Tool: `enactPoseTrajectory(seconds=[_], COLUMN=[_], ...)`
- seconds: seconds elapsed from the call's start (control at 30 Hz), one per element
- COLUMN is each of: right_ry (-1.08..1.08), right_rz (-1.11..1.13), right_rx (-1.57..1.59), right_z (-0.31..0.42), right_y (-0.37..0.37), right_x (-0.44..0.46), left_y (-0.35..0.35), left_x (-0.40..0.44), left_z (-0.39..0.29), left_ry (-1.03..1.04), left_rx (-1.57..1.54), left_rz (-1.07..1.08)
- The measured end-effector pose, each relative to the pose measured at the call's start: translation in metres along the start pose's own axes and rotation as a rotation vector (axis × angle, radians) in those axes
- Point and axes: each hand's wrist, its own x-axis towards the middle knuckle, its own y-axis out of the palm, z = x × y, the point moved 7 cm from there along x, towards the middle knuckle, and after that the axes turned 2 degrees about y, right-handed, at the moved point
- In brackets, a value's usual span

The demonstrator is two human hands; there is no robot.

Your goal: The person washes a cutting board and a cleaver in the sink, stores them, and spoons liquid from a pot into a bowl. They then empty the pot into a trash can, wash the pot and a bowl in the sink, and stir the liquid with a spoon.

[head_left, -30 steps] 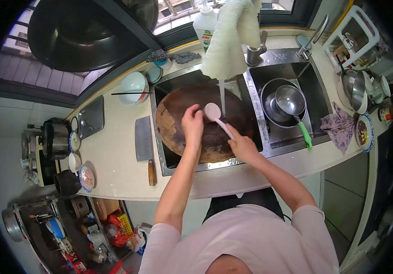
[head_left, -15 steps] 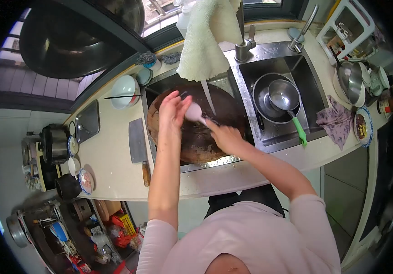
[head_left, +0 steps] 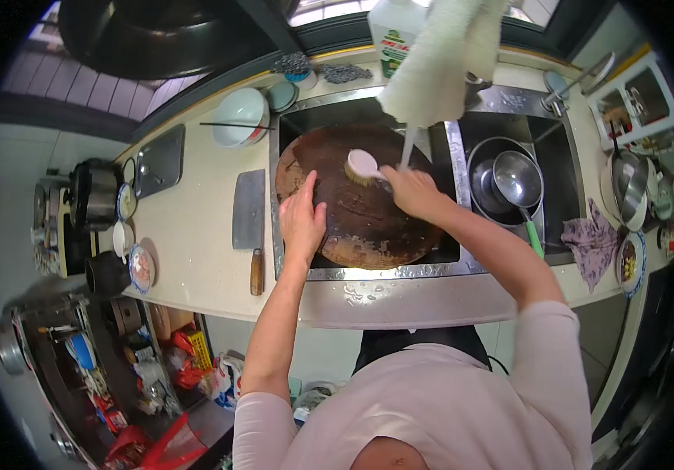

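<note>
My right hand is closed around the handle of a scrubbing brush with a pale pink back. The brush's bristles face down on a round, dark wooden chopping board, which lies across the left sink basin. My left hand rests on the board's left side, fingers stretched out and holding nothing. A stream of water falls near my right hand from under a pale cloth, which hides the spout. Left of the sink, a cleaver lies on the counter.
The right basin holds a pan and a green-handled ladle. A patterned rag hangs over the counter's edge. White bowls with a chopstick, a metal tray and a white bottle stand around the sink.
My left hand has come down from above the board onto its left side. The brush has gone from tilted in the air to bristles down on the board. The view has shifted.
</note>
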Motion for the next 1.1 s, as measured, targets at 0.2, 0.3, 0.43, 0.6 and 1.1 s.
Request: enactPoseTrajectory(seconds=[0.2, 0.3, 0.43, 0.6, 1.1], right_ry=[0.048, -0.053, -0.133, -0.072, -0.088], right_rz=[-0.069, 0.049, 0.11, 0.031, 0.145], right_rx=[-0.225, -0.22, -0.393, -0.487, -0.55], right_z=[0.02, 0.016, 0.016, -0.004, -0.039], right_y=[0.037, 0.01, 0.004, 0.048, 0.047], right_x=[0.059, 0.013, -0.051, 0.064, 0.044], left_y=[-0.002, -0.006, -0.009, -0.01, -0.005], left_x=[-0.001, -0.001, -0.003, -0.005, -0.01], left_z=[0.005, 0.001, 0.001, 0.003, 0.014], left_ry=[-0.041, -0.02, -0.016, -0.002, -0.068], left_rx=[-0.032, -0.001, -0.013, -0.015, -0.067], left_rz=[-0.1, -0.133, -0.21, -0.293, -0.286])
